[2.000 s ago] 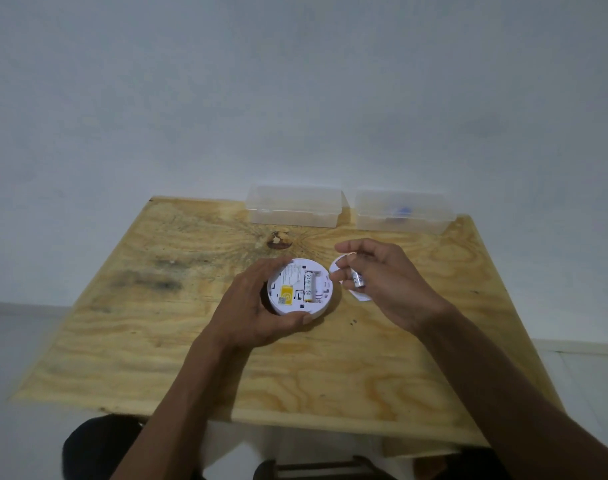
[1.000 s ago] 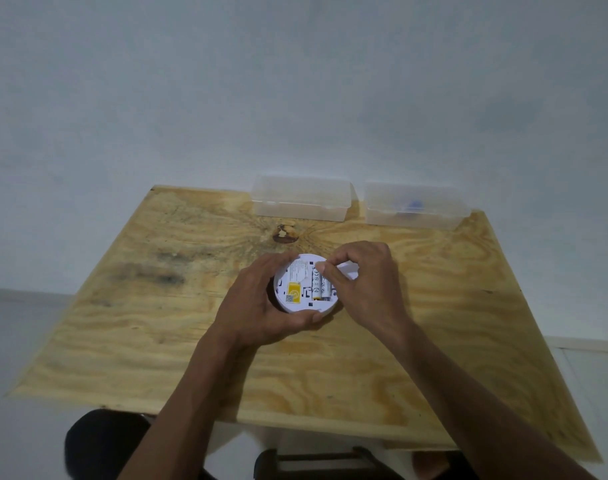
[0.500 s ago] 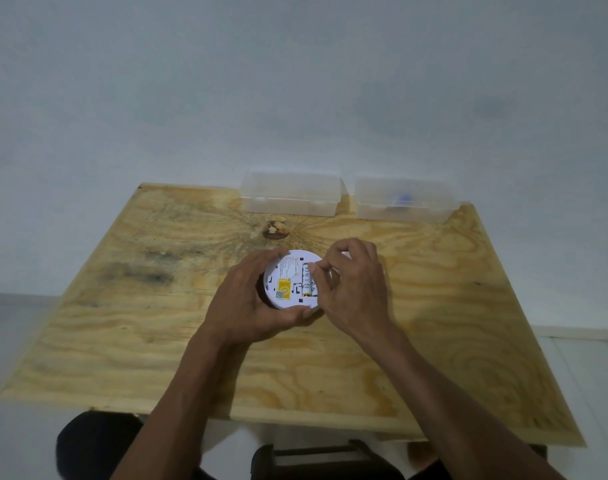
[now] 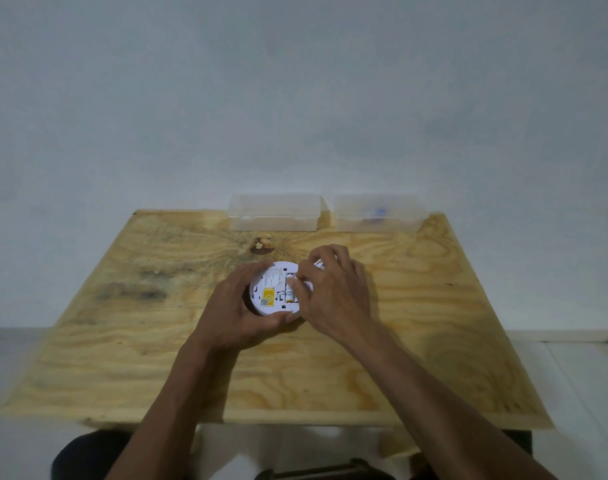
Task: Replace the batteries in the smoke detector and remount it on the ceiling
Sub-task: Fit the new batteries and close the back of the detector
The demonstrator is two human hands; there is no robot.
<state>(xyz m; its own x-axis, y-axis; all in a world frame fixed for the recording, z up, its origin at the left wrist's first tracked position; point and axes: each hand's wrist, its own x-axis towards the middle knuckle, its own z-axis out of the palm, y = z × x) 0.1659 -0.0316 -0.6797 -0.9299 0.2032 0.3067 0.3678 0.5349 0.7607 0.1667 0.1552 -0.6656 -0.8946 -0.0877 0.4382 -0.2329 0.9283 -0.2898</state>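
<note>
The white round smoke detector (image 4: 271, 292) lies back side up at the middle of the plywood table (image 4: 157, 341), showing a yellow label and its battery bay. My left hand (image 4: 229, 313) cups its left and near rim. My right hand (image 4: 333, 292) covers the right part, thumb and fingertips pressing a battery (image 4: 290, 293) into the bay. A sliver of the white mounting plate (image 4: 318, 263) peeks out behind my right fingers; most of it is hidden.
Two clear plastic boxes stand at the table's far edge against the wall: one (image 4: 274, 211) in the middle, another (image 4: 378, 213) to its right holding something blue. A dark knot (image 4: 261, 245) marks the wood behind the detector.
My right hand, which held a battery beside the detector, moved left onto it and now presses the battery into the bay. My left hand kept its hold.
</note>
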